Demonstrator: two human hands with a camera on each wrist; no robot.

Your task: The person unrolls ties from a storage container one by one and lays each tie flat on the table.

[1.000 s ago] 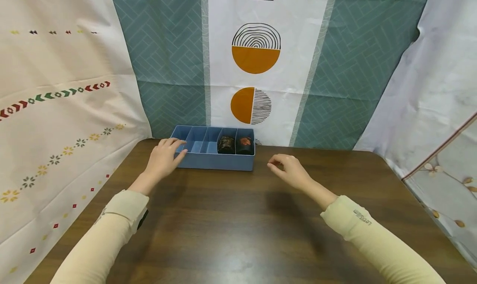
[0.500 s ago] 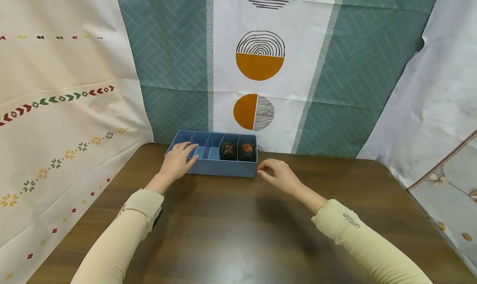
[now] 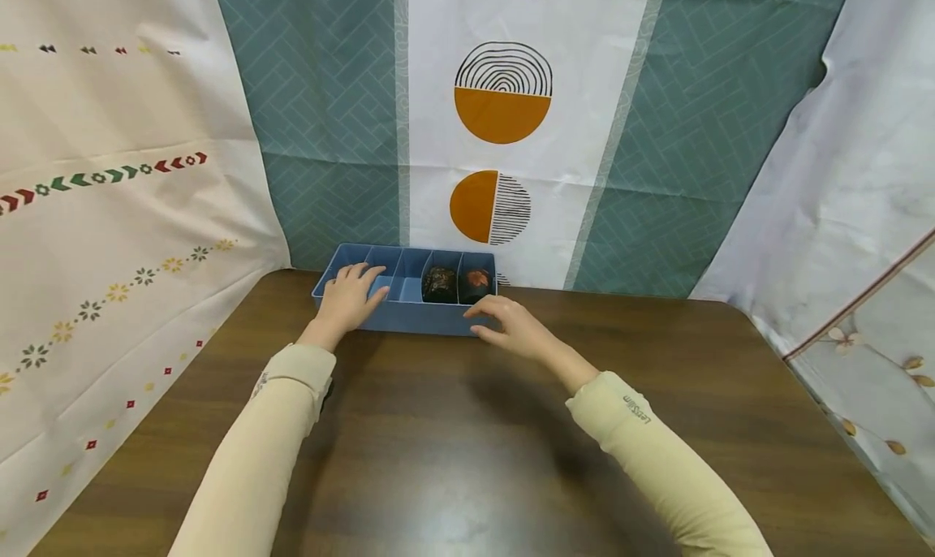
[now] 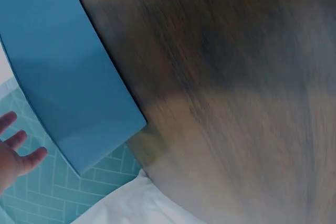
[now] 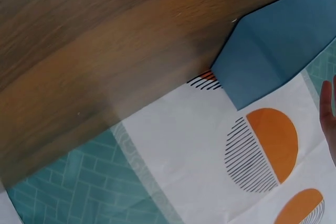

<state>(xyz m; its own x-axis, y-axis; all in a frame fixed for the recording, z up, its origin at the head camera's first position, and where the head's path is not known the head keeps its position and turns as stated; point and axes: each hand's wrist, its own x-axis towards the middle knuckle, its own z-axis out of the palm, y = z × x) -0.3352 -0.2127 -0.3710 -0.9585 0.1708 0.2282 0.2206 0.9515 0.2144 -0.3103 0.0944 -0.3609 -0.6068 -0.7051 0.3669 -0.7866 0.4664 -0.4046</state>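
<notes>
A long blue divided box (image 3: 409, 318) stands at the back of the table. Its two rightmost compartments hold a dark rounded item with a gold-brown pattern (image 3: 441, 284) and a black rounded item with an orange-red flower or leaf mark (image 3: 477, 284). Over the box's left front edge is my left hand (image 3: 346, 299), fingers spread, with nothing held; contact with the rim is unclear. My right hand (image 3: 514, 327) hovers by the right front corner, thumb and fingers parted and gently bent. Some fingertips (image 4: 32, 159) show in the left wrist view, some fingers (image 5: 327, 109) in the right.
The brown wooden table (image 3: 438, 427) extends in front of the box. Right behind it hangs a teal and white patterned cloth (image 3: 336, 135). Other cloths close off the left side (image 3: 109, 200) and the right side (image 3: 862, 200).
My right hand has come leftward to the box's right corner, its fingers parting. My left hand has shifted right, over the box's left part. The head view has tilted slightly.
</notes>
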